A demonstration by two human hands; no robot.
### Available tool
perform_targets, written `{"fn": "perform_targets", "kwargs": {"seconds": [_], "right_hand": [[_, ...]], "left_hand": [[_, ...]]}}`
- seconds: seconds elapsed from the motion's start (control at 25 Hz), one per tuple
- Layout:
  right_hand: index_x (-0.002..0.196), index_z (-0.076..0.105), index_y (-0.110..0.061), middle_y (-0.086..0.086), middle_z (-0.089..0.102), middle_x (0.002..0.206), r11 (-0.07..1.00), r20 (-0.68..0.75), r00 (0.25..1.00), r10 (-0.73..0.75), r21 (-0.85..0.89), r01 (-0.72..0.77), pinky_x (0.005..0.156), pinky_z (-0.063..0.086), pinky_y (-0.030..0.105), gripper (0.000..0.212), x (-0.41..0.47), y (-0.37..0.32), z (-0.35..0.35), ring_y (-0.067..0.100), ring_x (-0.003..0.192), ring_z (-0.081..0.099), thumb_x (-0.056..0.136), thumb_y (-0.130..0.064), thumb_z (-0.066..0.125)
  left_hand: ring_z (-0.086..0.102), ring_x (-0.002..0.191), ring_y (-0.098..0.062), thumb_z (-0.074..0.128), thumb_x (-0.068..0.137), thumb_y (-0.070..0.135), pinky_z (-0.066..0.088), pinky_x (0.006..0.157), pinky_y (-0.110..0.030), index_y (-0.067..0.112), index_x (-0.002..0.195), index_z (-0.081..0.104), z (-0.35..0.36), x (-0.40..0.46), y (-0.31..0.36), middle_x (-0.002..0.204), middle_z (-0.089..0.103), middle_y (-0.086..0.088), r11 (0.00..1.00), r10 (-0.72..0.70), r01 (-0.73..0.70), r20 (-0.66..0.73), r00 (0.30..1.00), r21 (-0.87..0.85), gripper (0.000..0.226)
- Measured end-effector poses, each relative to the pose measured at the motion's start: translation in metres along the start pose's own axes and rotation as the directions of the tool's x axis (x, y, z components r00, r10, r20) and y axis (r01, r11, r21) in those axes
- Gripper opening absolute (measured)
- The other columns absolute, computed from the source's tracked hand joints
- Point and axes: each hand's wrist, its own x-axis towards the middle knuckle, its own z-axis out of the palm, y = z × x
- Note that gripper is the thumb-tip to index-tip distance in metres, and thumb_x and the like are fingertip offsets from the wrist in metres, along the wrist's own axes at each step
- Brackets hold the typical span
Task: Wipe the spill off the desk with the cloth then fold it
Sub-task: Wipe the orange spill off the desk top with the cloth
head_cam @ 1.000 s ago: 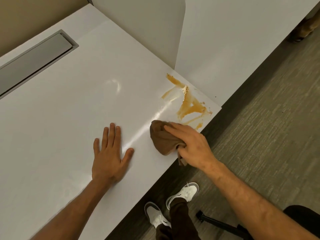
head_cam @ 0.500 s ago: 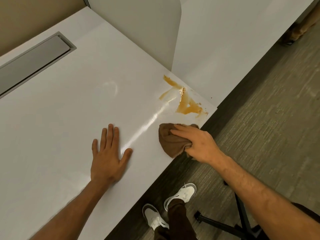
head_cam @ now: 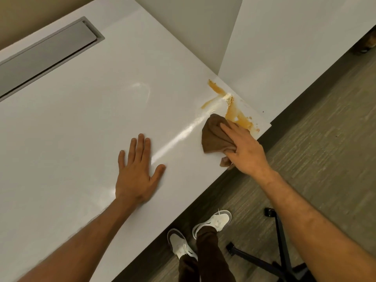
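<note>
An orange-brown spill [head_cam: 234, 110] streaks the right corner of the white desk [head_cam: 81, 129], with a pale crumbly patch in its middle. My right hand [head_cam: 244, 149] presses a bunched brown cloth [head_cam: 213, 137] flat on the desk, and the cloth's far edge touches the lower part of the spill. A small tail of cloth sticks out under my palm at the desk edge. My left hand [head_cam: 138, 171] lies flat on the desk with fingers spread, well left of the cloth, holding nothing.
A grey recessed cable hatch [head_cam: 46, 55] runs along the desk's back left. A white divider panel [head_cam: 199, 31] stands behind the spill, with a second desk surface [head_cam: 284, 47] to its right. Below the desk edge are my white shoes [head_cam: 213, 220] and a black chair base [head_cam: 280, 251].
My right hand has pushed the cloth away from me along the desk edge, from below the spill up onto its lower streaks. The left hand has stayed flat in place.
</note>
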Motion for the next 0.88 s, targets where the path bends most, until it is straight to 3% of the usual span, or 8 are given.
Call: {"fn": "perform_targets", "kwargs": {"seconds": [0.08,0.2,0.32,0.52,0.68,0.88], "right_hand": [[0.156,0.035,-0.03,0.001,0.034,0.163,0.99,-0.035,0.997,-0.062,-0.128,0.057,0.115,0.038,0.055,0.079,-0.002,0.006,0.015,0.024,0.149,0.03,0.088,-0.017,0.072],[0.154,0.04,-0.027,0.002,0.039,0.16,0.995,-0.145,0.987,-0.063,-0.09,0.05,0.105,0.049,0.056,0.084,-0.018,0.008,0.028,0.024,0.144,0.036,0.08,-0.014,0.078],[0.151,0.043,-0.024,0.006,0.045,0.156,0.993,-0.207,0.976,-0.066,-0.113,0.043,0.103,0.05,0.06,0.087,-0.045,-0.015,0.057,0.027,0.142,0.04,0.073,-0.012,0.08],[0.147,0.046,-0.02,0.01,0.05,0.151,0.983,-0.186,0.971,-0.151,-0.131,0.128,0.114,0.032,0.048,0.08,-0.096,-0.077,0.126,0.03,0.14,0.044,0.074,-0.029,0.078],[0.149,0.045,-0.021,0.01,0.05,0.152,0.968,-0.065,0.974,-0.219,-0.138,0.208,0.11,0.044,0.052,0.079,-0.132,-0.106,0.16,0.034,0.14,0.047,0.077,-0.039,0.075],[0.139,0.06,-0.022,0.005,0.061,0.144,0.936,0.03,0.938,-0.345,-0.061,0.346,0.1,0.056,0.049,0.067,-0.139,-0.096,0.131,0.03,0.133,0.057,0.076,-0.023,0.083]], "left_hand": [[-0.016,0.161,-0.017,0.017,0.102,0.07,-0.001,0.13,-0.054,0.024,0.165,-0.015,-0.001,0.0,0.0,0.174,-0.019,0.004,1.0,-0.003,0.003,0.004,1.0,-0.004,0.084],[-0.016,0.161,-0.017,0.014,0.101,0.071,-0.003,0.13,-0.052,0.023,0.165,-0.014,-0.001,0.0,0.0,0.174,-0.018,0.003,1.0,-0.011,0.011,0.007,1.0,-0.006,0.084],[-0.014,0.161,-0.017,0.013,0.103,0.064,-0.003,0.13,-0.051,0.022,0.166,-0.01,-0.001,0.0,0.0,0.175,-0.015,0.002,1.0,-0.013,0.013,-0.002,1.0,-0.024,0.079],[-0.011,0.161,-0.017,0.016,0.108,0.047,-0.004,0.13,-0.05,0.023,0.167,-0.007,0.001,0.001,-0.001,0.175,-0.012,0.002,0.999,-0.021,0.021,-0.003,1.0,-0.05,0.068],[-0.01,0.161,-0.015,0.01,0.107,0.046,-0.007,0.13,-0.046,0.024,0.167,-0.002,0.0,0.0,-0.004,0.175,-0.008,0.004,0.992,-0.007,0.007,-0.007,1.0,-0.124,0.064],[-0.011,0.161,-0.014,0.01,0.107,0.047,-0.005,0.13,-0.048,0.024,0.167,-0.002,-0.001,-0.001,-0.003,0.175,-0.009,0.006,0.993,-0.012,0.011,-0.012,1.0,-0.114,0.065]]}}
